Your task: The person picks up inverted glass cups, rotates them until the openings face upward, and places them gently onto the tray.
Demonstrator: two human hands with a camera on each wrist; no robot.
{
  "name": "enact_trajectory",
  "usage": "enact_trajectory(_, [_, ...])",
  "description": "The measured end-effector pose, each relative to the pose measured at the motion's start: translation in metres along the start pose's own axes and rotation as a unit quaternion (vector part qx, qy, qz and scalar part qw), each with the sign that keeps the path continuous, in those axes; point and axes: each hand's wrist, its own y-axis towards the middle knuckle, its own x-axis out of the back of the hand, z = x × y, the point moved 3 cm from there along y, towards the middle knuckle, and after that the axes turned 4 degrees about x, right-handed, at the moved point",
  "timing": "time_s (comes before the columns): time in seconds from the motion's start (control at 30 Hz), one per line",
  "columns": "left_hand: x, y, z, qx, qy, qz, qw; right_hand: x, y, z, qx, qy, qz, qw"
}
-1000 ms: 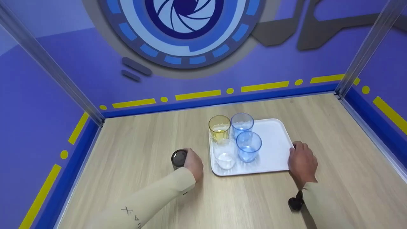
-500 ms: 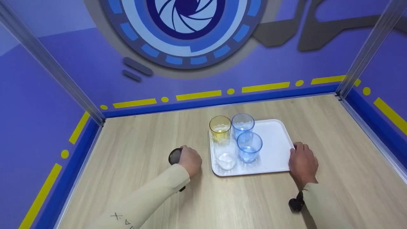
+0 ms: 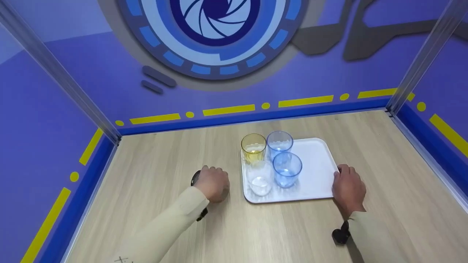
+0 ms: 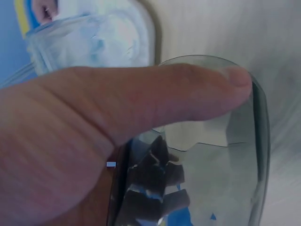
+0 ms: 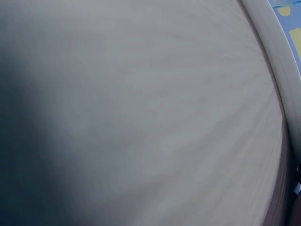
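In the head view my left hand (image 3: pixel 213 184) grips a dark grey see-through glass (image 3: pixel 196 177) left of the white tray (image 3: pixel 316 171). Most of that glass is hidden behind the hand. Close up in the left wrist view, the thumb (image 4: pixel 178 92) lies along the glass's smooth, shiny side. At the tray's right edge, my right hand (image 3: pixel 350 188) holds the rim. On the left half of the tray stand a yellow glass (image 3: pixel 253 148), a clear glass (image 3: pixel 260 179) and two blue glasses, one at the back (image 3: pixel 279 144) and one in front (image 3: pixel 287 170).
A wooden table (image 3: pixel 164 153) bears the tray. Blue and purple panels (image 3: pixel 204 98) wall it in at the back and both sides. The right wrist view shows mostly table (image 5: pixel 155 117), with the tray rim (image 5: pixel 277 61) at its right.
My left hand has shifted slightly left and turned with the dark glass, so less of the glass shows. The tray, its glasses and my right hand have stayed in place.
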Motion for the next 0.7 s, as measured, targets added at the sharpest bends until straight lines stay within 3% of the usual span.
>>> enact_trajectory(0.27, [0.004,-0.007,0.008,-0.028,-0.094,-0.002,0.9952,-0.001,0.000,0.000,-0.002,0.000,0.006,1.0000])
enact_trajectory(0.7, [0.008,-0.017,0.010,-0.022,-0.084,-0.009,0.9962,-0.001,0.000,0.001,-0.004,-0.003,0.003,1.0000])
